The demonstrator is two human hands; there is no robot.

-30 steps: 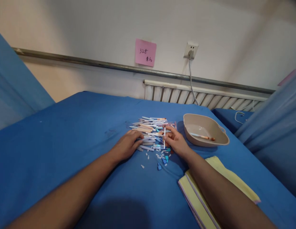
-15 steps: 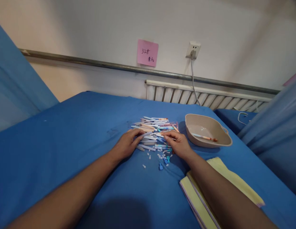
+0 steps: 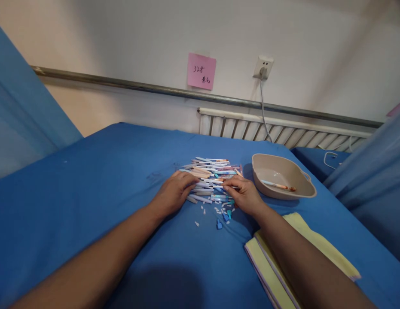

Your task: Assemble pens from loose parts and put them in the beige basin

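Note:
A heap of pastel pens (image 3: 210,172) lies on the blue cloth-covered table (image 3: 106,180), with several small loose caps (image 3: 219,216) scattered in front of it. My left hand (image 3: 174,193) rests on the heap's near left edge, fingers curled down onto the pens. My right hand (image 3: 243,194) is at the heap's near right edge, thumb and fingers pinched on a thin white pen refill (image 3: 226,186) lying flat. A beige tray (image 3: 303,191) to the right holds one assembled pen (image 3: 279,185).
A yellow folded cloth (image 3: 311,246) lies under my right forearm. Behind the table are a radiator (image 3: 283,131), a metal rail, a pink note (image 3: 201,71) and a wall socket (image 3: 263,67) with a cable. Blue curtains hang left and right.
My right hand lowered the thin white refill from upright to flat on the heap. My left hand slid slightly further onto the pens. The view drifted a little.

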